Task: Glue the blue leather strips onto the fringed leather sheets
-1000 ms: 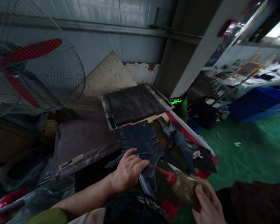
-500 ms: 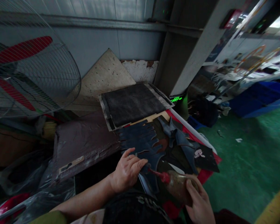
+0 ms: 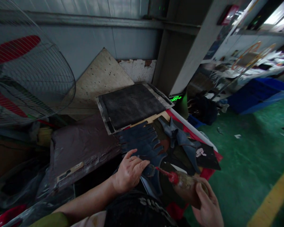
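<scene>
My right hand [image 3: 207, 198] is wrapped round a cloudy, brownish glue bottle [image 3: 186, 187] with a red nozzle [image 3: 165, 173]. The nozzle points left, its tip a little apart from my left fingertips. Thumb and forefinger of my left hand [image 3: 130, 171] pinch a small dark blue leather piece [image 3: 149, 171], partly hidden by the fingers. Beyond it lie dark blue leather strips [image 3: 139, 137], joined side by side with slit edges. More blue leather scraps [image 3: 186, 142] rest in a heap to the right.
A black sheet [image 3: 132, 105] lies at the back of the work surface. A brown wrapped stack [image 3: 82, 146] stands to the left, below a large caged fan [image 3: 33, 72]. Beyond the right edge are green floor [image 3: 241, 160] and a blue bin [image 3: 260, 94].
My right hand has drawn the glue bottle rightward, and the nozzle tip is now apart from the leather piece. My left hand keeps its pinch. The view has turned slightly right.
</scene>
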`<action>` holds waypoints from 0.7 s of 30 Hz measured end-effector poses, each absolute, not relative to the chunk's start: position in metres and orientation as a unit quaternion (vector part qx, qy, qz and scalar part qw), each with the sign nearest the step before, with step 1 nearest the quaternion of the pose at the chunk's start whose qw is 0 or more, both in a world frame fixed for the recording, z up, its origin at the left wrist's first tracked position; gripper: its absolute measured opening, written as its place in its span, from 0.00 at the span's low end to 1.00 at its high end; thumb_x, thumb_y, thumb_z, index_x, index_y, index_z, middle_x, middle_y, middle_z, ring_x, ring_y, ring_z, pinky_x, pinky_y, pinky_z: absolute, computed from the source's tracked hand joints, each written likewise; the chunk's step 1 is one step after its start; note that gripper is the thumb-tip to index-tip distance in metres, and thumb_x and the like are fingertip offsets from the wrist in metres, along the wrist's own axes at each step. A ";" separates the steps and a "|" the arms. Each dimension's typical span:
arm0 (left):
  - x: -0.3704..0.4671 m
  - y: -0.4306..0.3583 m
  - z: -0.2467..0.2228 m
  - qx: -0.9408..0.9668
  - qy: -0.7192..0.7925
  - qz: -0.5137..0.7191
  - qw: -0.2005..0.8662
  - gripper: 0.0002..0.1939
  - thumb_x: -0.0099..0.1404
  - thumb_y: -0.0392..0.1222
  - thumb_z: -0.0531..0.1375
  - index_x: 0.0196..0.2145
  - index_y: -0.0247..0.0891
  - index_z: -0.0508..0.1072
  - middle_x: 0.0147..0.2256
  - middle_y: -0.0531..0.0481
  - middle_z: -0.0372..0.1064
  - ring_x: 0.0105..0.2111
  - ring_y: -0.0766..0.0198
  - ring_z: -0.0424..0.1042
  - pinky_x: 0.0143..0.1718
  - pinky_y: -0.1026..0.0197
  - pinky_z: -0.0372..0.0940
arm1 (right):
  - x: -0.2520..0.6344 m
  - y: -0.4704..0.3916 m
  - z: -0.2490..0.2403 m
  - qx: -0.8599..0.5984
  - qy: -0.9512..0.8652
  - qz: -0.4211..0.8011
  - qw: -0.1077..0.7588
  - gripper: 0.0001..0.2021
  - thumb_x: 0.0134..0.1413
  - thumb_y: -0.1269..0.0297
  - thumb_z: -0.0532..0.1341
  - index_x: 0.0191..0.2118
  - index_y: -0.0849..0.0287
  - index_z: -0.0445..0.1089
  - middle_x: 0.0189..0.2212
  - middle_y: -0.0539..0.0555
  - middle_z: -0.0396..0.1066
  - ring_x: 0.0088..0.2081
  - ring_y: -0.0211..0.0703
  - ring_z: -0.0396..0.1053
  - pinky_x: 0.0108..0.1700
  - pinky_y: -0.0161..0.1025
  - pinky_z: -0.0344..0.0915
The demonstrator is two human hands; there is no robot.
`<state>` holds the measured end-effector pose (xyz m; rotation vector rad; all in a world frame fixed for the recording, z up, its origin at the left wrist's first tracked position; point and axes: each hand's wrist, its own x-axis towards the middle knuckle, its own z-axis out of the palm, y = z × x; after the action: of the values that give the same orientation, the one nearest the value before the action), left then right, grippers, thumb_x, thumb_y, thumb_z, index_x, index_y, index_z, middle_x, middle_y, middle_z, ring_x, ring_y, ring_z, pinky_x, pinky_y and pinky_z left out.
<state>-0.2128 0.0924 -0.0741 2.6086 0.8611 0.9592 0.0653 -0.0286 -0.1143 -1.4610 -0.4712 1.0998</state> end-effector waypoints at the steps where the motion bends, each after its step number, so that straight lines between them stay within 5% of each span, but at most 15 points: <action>1: -0.211 0.094 -0.074 0.892 0.291 0.327 0.116 0.20 0.62 0.28 0.49 0.50 0.36 0.68 0.31 0.48 0.74 0.29 0.64 0.71 0.54 0.45 0.61 | 0.064 -0.028 -0.114 -0.626 -0.199 0.472 0.588 0.12 0.52 0.55 0.63 0.42 0.51 0.68 0.34 0.52 0.76 0.27 0.45 0.74 0.30 0.42 0.72; 11: -0.193 0.101 -0.085 0.893 0.265 0.324 0.165 0.19 0.61 0.27 0.50 0.48 0.35 0.70 0.31 0.47 0.74 0.30 0.62 0.72 0.55 0.43 0.60 | 0.054 -0.044 -0.098 -0.680 -0.308 0.407 0.527 0.10 0.51 0.55 0.63 0.35 0.55 0.74 0.31 0.56 0.75 0.31 0.48 0.73 0.29 0.38 0.72; 15: -0.178 0.110 -0.090 0.850 0.310 0.312 0.290 0.17 0.63 0.30 0.51 0.47 0.36 0.72 0.33 0.47 0.76 0.33 0.62 0.74 0.54 0.46 0.61 | 0.079 -0.054 -0.108 -0.671 -0.262 0.421 0.552 0.12 0.54 0.53 0.61 0.38 0.54 0.73 0.31 0.55 0.76 0.28 0.46 0.73 0.30 0.41 0.72; 18: -0.159 0.123 -0.084 0.767 0.358 0.272 0.458 0.13 0.68 0.38 0.51 0.43 0.36 0.74 0.31 0.49 0.76 0.33 0.64 0.74 0.44 0.59 0.67 | 0.104 -0.057 -0.110 -0.685 -0.290 0.406 0.531 0.13 0.53 0.54 0.62 0.43 0.53 0.72 0.41 0.58 0.75 0.37 0.49 0.75 0.35 0.42 0.73; 21: -0.135 0.134 -0.073 0.692 0.358 0.242 0.579 0.14 0.68 0.43 0.52 0.38 0.34 0.75 0.30 0.49 0.76 0.31 0.66 0.72 0.38 0.65 0.66 | 0.118 -0.047 -0.098 -0.686 -0.437 0.354 0.462 0.13 0.53 0.55 0.63 0.44 0.52 0.72 0.52 0.58 0.69 0.54 0.51 0.68 0.51 0.45 0.69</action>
<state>-0.1349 0.1339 -0.0727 1.6178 0.8371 0.5658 0.1180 -0.0470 -0.0981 -1.6867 -1.0733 0.8695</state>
